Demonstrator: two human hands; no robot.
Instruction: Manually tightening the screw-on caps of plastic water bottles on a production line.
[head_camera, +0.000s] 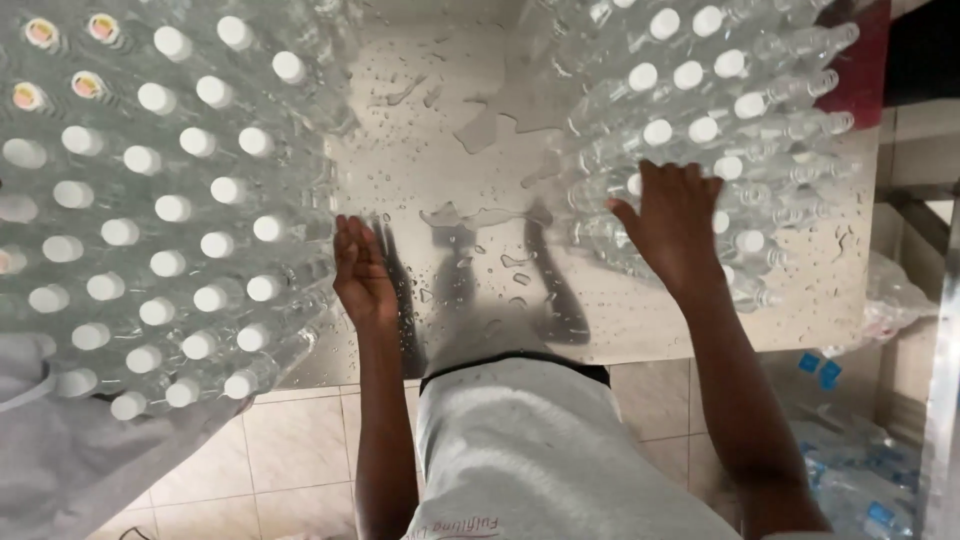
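Observation:
My left hand (362, 275) stands on edge on the wet metal table (450, 150), its palm pressed against the side of a big block of clear plastic bottles with white caps (170, 210) on the left. My right hand (675, 225) lies flat with fingers spread on top of a second group of white-capped bottles (700, 100) at the right. Neither hand grips a bottle.
Water drops and small puddles (480, 215) cover the steel surface between the two bottle groups. A few bottles at far left have orange caps (40, 33). Below the table edge is tiled floor (290, 450); packed bottles with blue caps (850, 470) lie at lower right.

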